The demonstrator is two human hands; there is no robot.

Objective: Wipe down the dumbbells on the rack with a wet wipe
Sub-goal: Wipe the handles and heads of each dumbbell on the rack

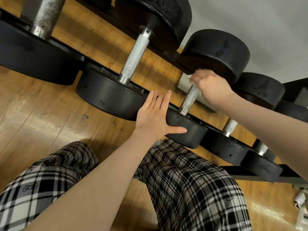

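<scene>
Right hand (210, 88) is up on the dumbbell's handle (190, 99), fingers curled round the far end of the bar with a bit of white wipe (195, 75) bunched in the grip, only a scrap of it showing. Left hand (154, 114) lies flat, fingers straight and spread, thumb out along the near head (186, 129) of that same dumbbell, bracing it on the rack (150, 92). The far head (216, 52) sits just above the right hand.

So the step looks like the bar itself getting its wipe. To do it well, I'd say keep the left palm firm so the weight can't roll in its cradle, wrap the wipe right round the knurling and draw it along the full length towards the near collar, twisting as it goes, because that rough texture holds grime. How much wipe is actually on the metal, I can't tell.

A bigger dumbbell (133, 59) waits to the left, smaller ones (230, 126) to the right, wooden floor (41, 114) beneath. Plenty of rack left by the look of it.
</scene>
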